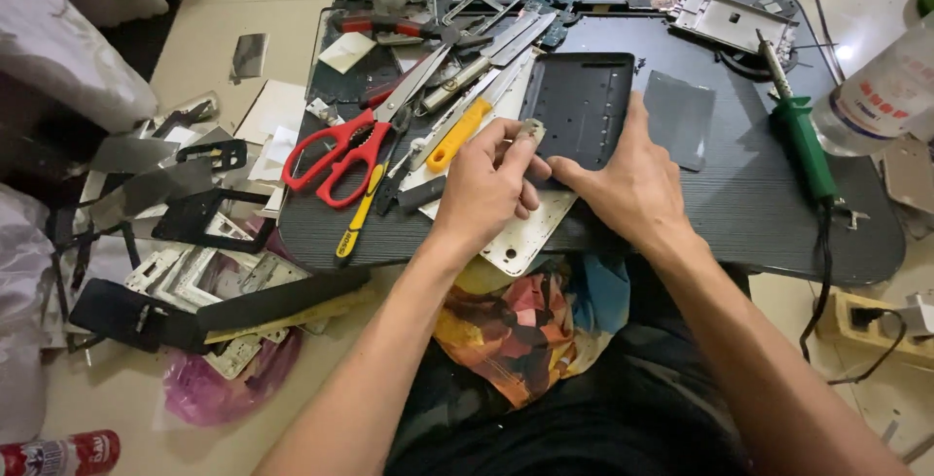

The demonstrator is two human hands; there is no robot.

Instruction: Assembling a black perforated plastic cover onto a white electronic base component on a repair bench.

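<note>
A black rectangular panel [582, 102] lies flat on the dark low table [759, 204], partly over a white perforated plate [530, 233]. My left hand [486, 184] is closed on a small metal tool [530, 130], whose tip rests at the panel's near left edge. My right hand [632, 179] lies flat on the panel's near right corner, with the index finger touching the edge close to the left hand.
Red-handled scissors [336, 150], a yellow-handled screwdriver [358, 213], an orange-handled blade [455, 136] and tweezers clutter the table's left. A green soldering iron [803, 141], a grey sheet [679, 116] and a clear bottle [880, 92] lie right. Scrap frames and panels [195, 272] cover the floor at left.
</note>
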